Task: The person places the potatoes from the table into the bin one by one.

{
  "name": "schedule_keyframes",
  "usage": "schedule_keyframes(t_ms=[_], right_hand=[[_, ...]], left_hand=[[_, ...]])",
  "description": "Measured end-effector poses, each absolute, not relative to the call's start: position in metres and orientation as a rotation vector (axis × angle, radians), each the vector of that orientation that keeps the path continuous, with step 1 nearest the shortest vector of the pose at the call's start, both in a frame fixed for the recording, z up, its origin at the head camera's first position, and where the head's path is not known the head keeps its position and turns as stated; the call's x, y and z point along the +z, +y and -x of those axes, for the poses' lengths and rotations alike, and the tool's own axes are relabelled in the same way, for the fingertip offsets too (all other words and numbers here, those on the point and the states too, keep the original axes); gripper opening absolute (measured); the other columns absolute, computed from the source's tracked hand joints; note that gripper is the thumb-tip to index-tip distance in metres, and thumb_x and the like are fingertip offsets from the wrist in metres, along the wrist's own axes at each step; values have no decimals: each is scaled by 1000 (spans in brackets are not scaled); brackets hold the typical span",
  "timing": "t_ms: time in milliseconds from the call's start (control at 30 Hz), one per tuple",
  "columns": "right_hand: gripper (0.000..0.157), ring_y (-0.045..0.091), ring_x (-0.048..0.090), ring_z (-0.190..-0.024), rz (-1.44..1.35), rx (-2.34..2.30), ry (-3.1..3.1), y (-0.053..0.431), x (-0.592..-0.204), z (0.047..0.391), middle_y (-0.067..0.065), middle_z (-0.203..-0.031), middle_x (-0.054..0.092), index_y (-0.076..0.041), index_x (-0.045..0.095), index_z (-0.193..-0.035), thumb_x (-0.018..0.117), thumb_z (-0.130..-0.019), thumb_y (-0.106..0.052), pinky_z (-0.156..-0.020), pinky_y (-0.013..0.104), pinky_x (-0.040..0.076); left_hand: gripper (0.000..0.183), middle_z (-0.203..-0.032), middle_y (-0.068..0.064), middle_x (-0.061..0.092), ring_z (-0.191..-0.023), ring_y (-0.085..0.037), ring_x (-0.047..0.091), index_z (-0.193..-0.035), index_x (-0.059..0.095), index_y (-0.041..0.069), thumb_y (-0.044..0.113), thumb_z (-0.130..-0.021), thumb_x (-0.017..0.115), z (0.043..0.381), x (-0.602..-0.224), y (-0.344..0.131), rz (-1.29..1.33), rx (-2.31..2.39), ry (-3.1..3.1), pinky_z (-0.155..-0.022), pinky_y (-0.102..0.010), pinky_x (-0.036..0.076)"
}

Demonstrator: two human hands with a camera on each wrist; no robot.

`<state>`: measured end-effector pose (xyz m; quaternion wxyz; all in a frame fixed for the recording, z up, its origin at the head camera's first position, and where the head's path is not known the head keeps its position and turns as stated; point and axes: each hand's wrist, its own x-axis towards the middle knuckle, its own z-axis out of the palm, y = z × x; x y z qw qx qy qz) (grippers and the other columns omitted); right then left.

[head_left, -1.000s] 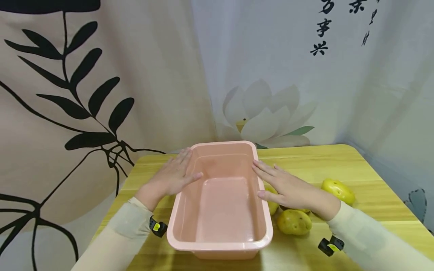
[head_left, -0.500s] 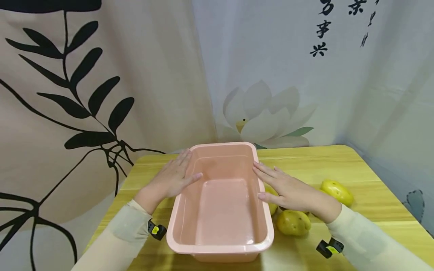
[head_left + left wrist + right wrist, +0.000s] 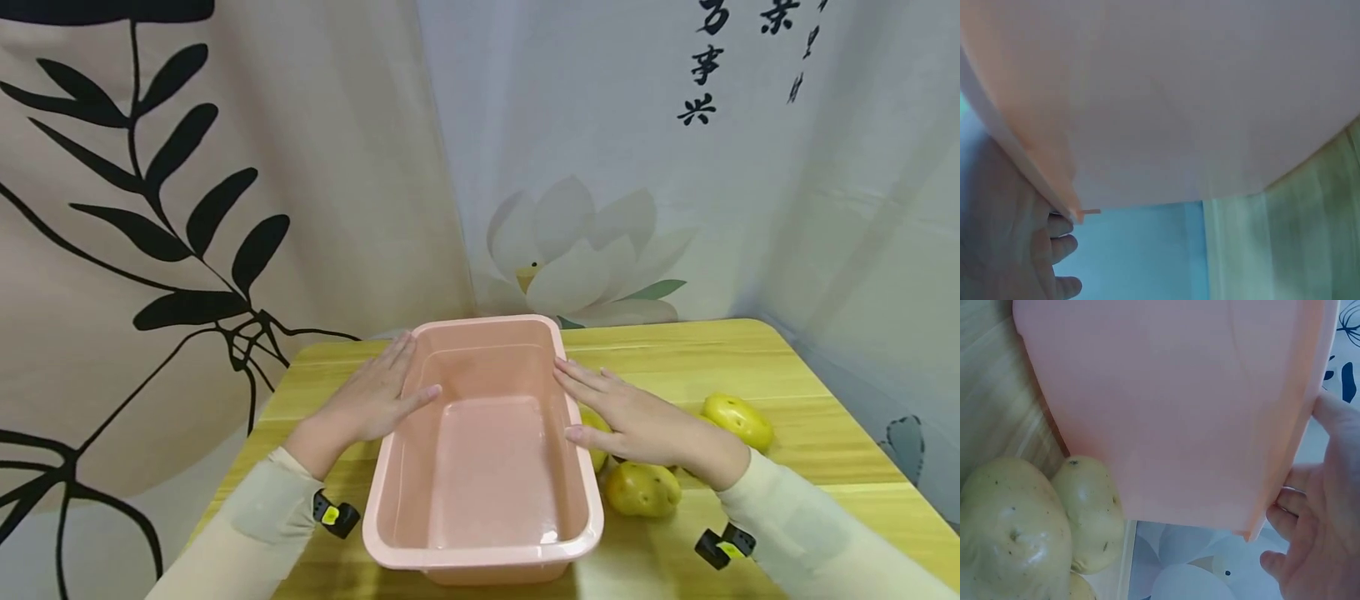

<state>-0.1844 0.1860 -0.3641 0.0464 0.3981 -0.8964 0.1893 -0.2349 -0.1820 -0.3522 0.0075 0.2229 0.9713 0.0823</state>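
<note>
A pink plastic basin stands on the table with nothing inside it. My left hand rests on its left rim, fingers extended and thumb lying over the edge. On the opposite side, my right hand touches the right rim with outstretched fingertips and thumb. From the right wrist, the basin's outer wall shows beside the fingers. Several potatoes lie right of the basin; the nearest potato sits below my right hand, and others are partly hidden under that hand.
One potato lies farther right, beyond my right forearm. The wooden table ends close to a printed curtain at the back. Each wrist carries a small black camera.
The whole scene has shifted slightly left in the head view. Both hands keep their places on the basin's rim, and the potatoes lie as before.
</note>
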Motion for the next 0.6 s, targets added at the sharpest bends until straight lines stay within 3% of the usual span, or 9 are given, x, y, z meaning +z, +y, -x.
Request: schedule_keyframes(t_ms=[267, 600], right_hand=[[68, 14, 14, -137, -1172, 660, -2746, 188, -363, 179, -4, -152, 11, -27, 11, -148, 48, -92, -44, -108, 43, 16], [70, 17, 12, -137, -1222, 588, -2731, 182, -358, 174, -6, -152, 6, -21, 13, -147, 46, -92, -47, -108, 40, 16]], left_hand=[[81, -151, -8, 10, -137, -25, 5, -147, 19, 11, 67, -88, 22, 253, -341, -185, -797, 279, 3061, -106, -52, 12], [80, -152, 0, 1, -137, -20, 0, -148, 12, 17, 69, -87, 19, 282, -344, -179, -814, 237, 2989, -107, -51, 9]])
